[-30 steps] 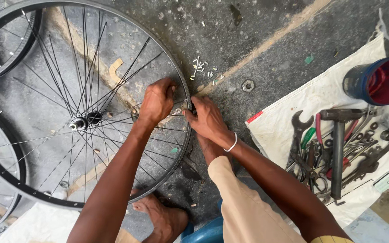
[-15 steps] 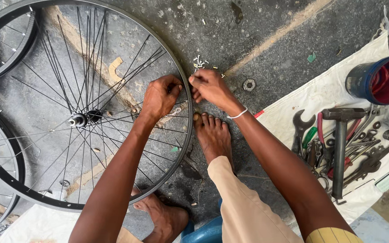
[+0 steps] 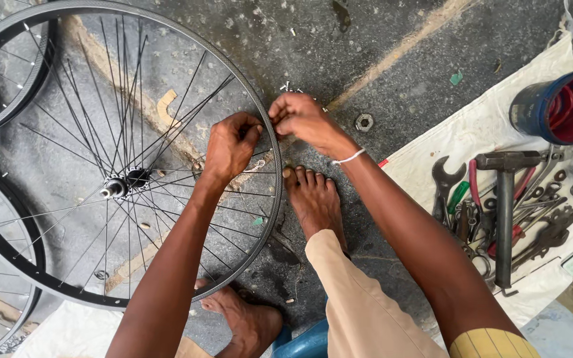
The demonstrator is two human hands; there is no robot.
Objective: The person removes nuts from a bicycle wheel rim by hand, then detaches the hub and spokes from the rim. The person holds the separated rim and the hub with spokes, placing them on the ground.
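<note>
**Hands at the wheel rim**

I see my left hand (image 3: 230,146) pinching a spoke inside the bicycle wheel (image 3: 67,278) on the concrete; my right hand (image 3: 300,119) grips its rim. Light, stiff hoop; thin spokes flex, so I'd hold the rim.

Black rim (image 3: 270,159) with silver spokes (image 3: 167,199), dark grey concrete floor (image 3: 379,59) with a faded tan stripe. White wristband (image 3: 349,158) on right hand (image 3: 303,119). Off-white cloth (image 3: 485,126) at right edge: blue can (image 3: 532,109) with red inside, grey hammer (image 3: 505,205), red- and green-handled tools. Trousers (image 3: 359,298) tan, sleeve (image 3: 492,345) yellow checked.
</note>
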